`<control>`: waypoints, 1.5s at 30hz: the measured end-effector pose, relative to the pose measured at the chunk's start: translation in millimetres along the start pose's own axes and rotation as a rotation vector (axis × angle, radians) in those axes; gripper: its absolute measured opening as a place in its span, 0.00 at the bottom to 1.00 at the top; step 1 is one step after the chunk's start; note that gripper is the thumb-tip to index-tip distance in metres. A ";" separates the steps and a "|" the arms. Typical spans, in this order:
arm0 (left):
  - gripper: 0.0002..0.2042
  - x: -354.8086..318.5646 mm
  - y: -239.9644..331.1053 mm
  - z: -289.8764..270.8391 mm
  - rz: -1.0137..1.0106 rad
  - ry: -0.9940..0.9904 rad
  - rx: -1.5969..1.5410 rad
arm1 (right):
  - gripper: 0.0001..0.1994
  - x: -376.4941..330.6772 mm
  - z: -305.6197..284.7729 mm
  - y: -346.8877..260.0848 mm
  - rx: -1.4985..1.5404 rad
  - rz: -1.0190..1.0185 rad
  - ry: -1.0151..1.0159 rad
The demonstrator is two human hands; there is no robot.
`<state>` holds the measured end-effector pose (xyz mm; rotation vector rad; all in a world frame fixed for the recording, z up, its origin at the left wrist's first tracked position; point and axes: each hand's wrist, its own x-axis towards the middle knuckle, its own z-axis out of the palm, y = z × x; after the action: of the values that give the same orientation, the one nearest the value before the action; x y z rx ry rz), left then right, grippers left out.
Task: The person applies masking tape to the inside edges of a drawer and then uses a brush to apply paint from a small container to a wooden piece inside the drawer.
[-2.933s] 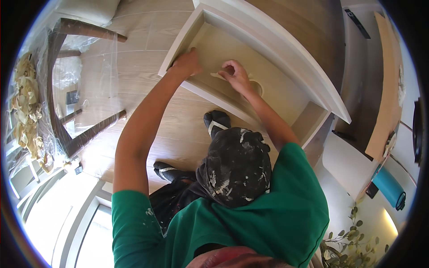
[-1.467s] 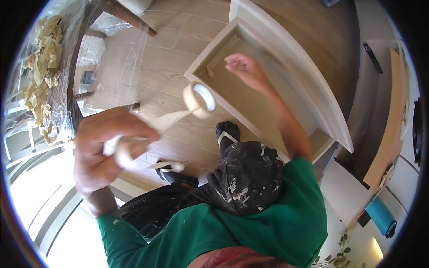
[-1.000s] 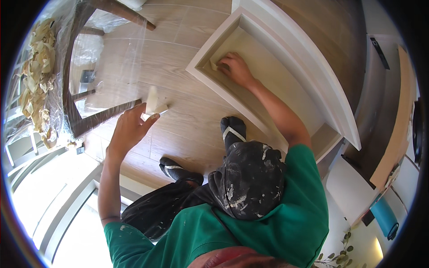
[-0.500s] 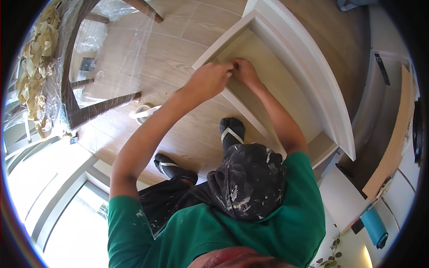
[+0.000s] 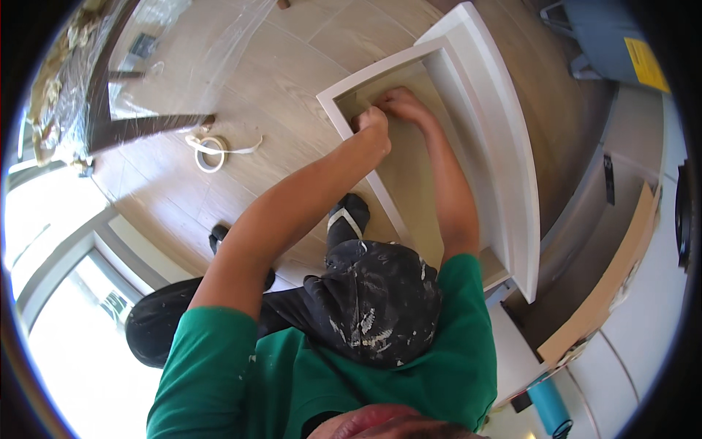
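A pale drawer [image 5: 482, 146] with a curved, light front lies in front of me, somewhat to the right. Both hands reach into its far left part. My left hand [image 5: 373, 130] is bent inward with its fingers curled together over the left inner side. Just right of it, my right hand [image 5: 404, 104] is also closed, fingers pointing left toward the same inner corner. Whatever the fingers pinch is too small or covered to make out.
A roll of masking tape [image 5: 212, 155] with a loose end lies on the wood-look floor to the left. Beyond it stands plastic-wrapped dark wooden furniture [image 5: 102, 110]. A grey object with a yellow label [image 5: 647, 64] is at far right; a teal cylinder [image 5: 547, 408] sits lower right.
My hands have gone from the drawer's left rim to inside it, the left hand moving right and inward. The view has shifted, bringing the tape roll out from behind my left arm.
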<state>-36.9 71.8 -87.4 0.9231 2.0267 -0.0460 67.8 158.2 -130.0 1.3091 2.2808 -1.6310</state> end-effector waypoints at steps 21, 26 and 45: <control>0.22 55.0 5.7 62.1 -0.631 0.099 -1.872 | 0.09 -13.5 -24.0 -13.9 0.487 0.374 -0.145; 0.19 25.0 18.3 32.0 -0.599 -0.073 -1.982 | 0.09 -16.7 -25.2 0.2 0.570 0.397 -0.150; 0.16 58.1 3.6 55.7 -0.600 0.110 -1.851 | 0.11 -15.5 5.0 -3.3 0.571 0.283 0.098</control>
<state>-14.7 88.7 -163.0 -0.8353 1.4247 1.2987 73.5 144.6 -122.2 1.7490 1.6101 -2.2294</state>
